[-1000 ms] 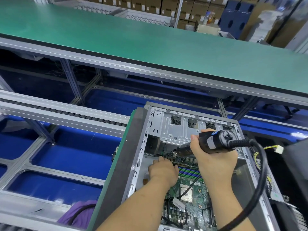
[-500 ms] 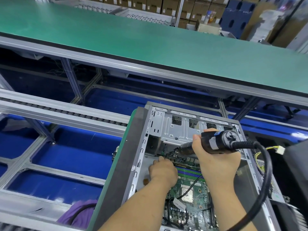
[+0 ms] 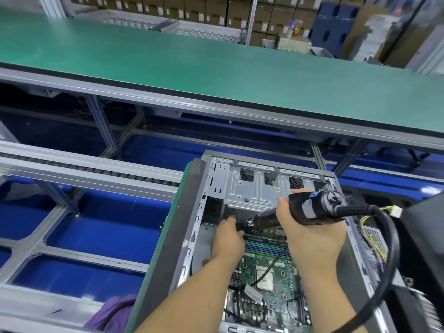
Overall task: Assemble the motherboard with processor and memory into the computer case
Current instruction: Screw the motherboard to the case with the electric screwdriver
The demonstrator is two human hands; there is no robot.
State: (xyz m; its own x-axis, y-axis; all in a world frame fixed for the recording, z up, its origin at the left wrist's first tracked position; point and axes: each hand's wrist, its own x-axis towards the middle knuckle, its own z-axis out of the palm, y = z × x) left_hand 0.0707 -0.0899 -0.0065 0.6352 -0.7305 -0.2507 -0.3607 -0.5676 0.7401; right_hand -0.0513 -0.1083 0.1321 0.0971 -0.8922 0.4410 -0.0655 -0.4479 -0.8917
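1. Right hand [image 3: 312,239]: grip wrapped closed round the electric screwdriver [image 3: 310,209], its bit aimed left at the motherboard's far edge, mid-frame.
2. Left hand [image 3: 228,239]: fingers curled near the bit tip; what they pinch, if anything, I cannot tell.
3. Step judged: driving a mounting screw. Keep the bit square to the screw, press lightly, and steady the tip.
4. Motherboard [image 3: 266,284] lies inside the computer case [image 3: 192,236], lower centre; memory slots [image 3: 264,247] just below both hands.

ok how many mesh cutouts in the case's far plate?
4 cutouts, in a row left to right along the plate; the rightmost sits just above the screwdriver, which may hide more.
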